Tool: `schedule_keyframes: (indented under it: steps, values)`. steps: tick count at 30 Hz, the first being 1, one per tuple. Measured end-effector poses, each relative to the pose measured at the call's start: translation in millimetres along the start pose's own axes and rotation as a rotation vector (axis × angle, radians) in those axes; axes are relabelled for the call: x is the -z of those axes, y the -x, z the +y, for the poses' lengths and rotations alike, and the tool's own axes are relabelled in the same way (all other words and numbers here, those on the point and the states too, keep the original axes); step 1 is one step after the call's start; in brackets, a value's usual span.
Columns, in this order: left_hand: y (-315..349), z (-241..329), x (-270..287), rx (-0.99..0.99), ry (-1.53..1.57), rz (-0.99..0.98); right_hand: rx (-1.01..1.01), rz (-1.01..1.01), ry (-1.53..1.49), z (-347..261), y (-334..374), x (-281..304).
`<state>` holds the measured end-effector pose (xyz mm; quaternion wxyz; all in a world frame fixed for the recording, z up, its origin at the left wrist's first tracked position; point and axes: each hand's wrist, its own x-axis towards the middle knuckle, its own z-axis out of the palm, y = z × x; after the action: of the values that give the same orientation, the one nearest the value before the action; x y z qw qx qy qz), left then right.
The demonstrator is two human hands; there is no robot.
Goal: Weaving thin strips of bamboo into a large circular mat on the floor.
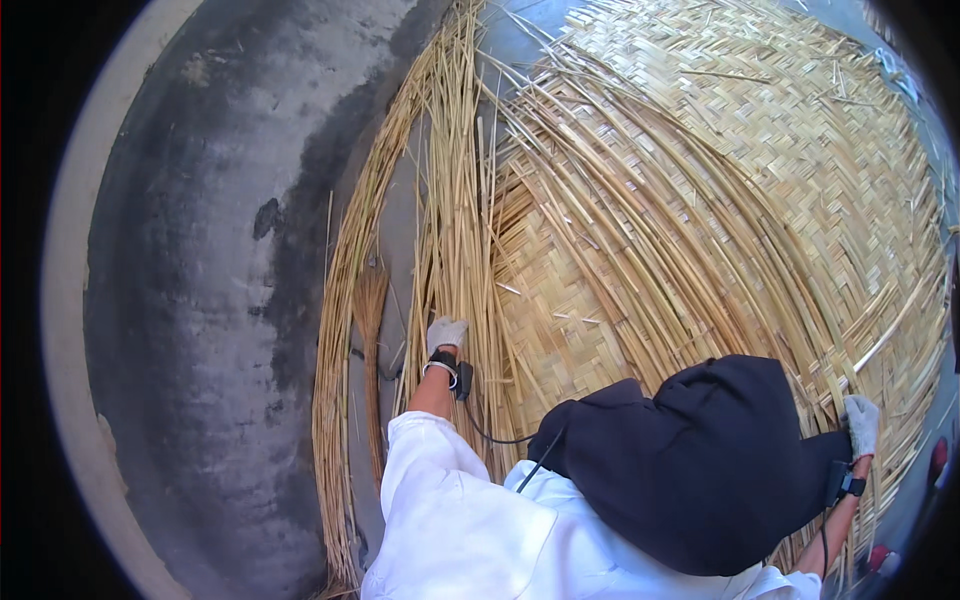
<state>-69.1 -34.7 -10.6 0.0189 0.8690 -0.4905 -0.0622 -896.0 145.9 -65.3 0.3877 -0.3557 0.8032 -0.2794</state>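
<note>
My left hand (pixel 446 333), in a pale knit glove, is closed at the left side of a long bundle of split reed strips (pixel 452 200), its fingers curled among them. Far to the right, my right hand (pixel 861 424), also gloved, appears closed beside the lower ends of more reed strips (pixel 690 250) fanned across a woven mat (pixel 800 110). What it grips, if anything, is too small to make out. The mat has a broad zigzag weave of flat yellowish strips. My dark-clothed leg (pixel 700 460) covers part of the mat's near side.
Another row of reeds (pixel 345 330) lies along the left, with a straw broom (pixel 370 310) beside it. A grey wall or stained concrete surface (pixel 210 300) bounds the left side. Loose strip scraps are scattered on the mat. Red shoes (pixel 882 560) show at the lower right.
</note>
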Motion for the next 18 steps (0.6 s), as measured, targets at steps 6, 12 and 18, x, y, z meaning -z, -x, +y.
schedule_keyframes:
  steps: [6, 12, 18]
  values:
    - [7.7, 12.8, 33.5, 0.092, 0.196, 0.082, -0.035, 0.03, -0.016, -10.6, 3.3, -2.9]
    - [-8.7, -3.0, 28.6, -0.074, 0.254, 0.241, -0.081, 0.025, -0.005, -23.0, -0.8, -8.2]
    - [-19.2, 0.4, 34.5, 0.186, 0.941, 0.099, -0.107, 0.051, 0.006, -30.0, -1.8, -11.4]
